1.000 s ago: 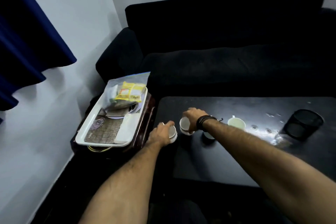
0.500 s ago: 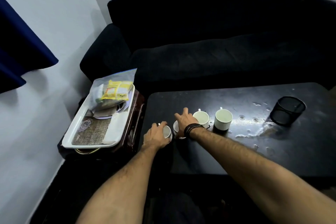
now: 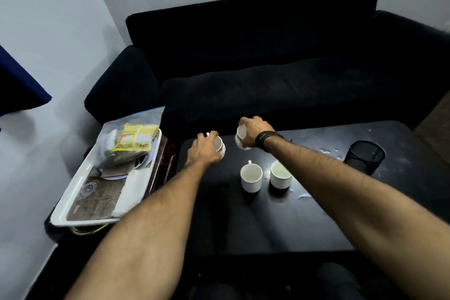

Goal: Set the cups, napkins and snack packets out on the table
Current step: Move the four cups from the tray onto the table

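My left hand (image 3: 204,152) grips a white cup (image 3: 219,147) near the far left of the black table (image 3: 304,221). My right hand (image 3: 254,133) holds a second white cup (image 3: 240,137) tilted on its side, above the table's far edge. Two more white cups (image 3: 251,177) (image 3: 280,174) stand upright side by side in the middle of the table, nearer to me than both hands. Yellow snack packets (image 3: 136,137) lie inside a clear plastic bag on a white tray (image 3: 80,202) left of the table.
A black mesh cup (image 3: 364,156) stands at the table's far right, with wet spots around it. The tray rests on a dark side stand and also holds brown mats. A black sofa (image 3: 267,68) runs behind the table. A wall is on the left.
Both hands have lifted their cups and carried them farther from me, towards the table's far edge. The two standing cups stay where they were.
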Demonstrator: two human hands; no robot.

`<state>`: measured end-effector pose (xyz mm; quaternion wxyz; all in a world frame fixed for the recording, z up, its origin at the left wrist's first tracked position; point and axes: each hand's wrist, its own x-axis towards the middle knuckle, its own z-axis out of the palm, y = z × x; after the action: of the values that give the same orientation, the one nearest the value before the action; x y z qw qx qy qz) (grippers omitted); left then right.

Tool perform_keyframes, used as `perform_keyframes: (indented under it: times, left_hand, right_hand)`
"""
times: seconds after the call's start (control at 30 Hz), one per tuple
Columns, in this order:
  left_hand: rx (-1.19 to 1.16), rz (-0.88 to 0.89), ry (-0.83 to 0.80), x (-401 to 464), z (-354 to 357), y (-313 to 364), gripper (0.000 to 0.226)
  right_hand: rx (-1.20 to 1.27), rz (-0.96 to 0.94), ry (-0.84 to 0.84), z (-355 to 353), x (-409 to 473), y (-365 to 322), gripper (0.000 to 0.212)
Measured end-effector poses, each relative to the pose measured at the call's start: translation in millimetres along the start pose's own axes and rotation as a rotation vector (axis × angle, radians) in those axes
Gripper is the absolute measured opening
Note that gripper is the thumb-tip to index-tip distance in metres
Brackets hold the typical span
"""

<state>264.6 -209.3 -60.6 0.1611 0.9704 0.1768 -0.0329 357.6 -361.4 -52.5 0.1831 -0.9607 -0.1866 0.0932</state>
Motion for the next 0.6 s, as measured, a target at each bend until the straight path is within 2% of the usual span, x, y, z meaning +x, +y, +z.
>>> perform_keyframes:
  times: [0.13,0.27,0.6]
  left_hand:
    - [-0.022,0.052,-0.021,28.3,14.3,41.6,0.049]
    - [-0.008,0.084,-0.072,46.8,42.6,68.6,0.049]
    - [0.08,0.085,-0.171,65.5,94.4,86.7,0.047]
  right_hand:
    - [-0.013,0.113,0.022,-15.2,20.1,46.0,0.053]
    - [0.005,0.184,0.005,-1.0,28.0,78.1,0.051]
    - [0.028,0.241,-0.082,44.4,40.5,109.6,0.057]
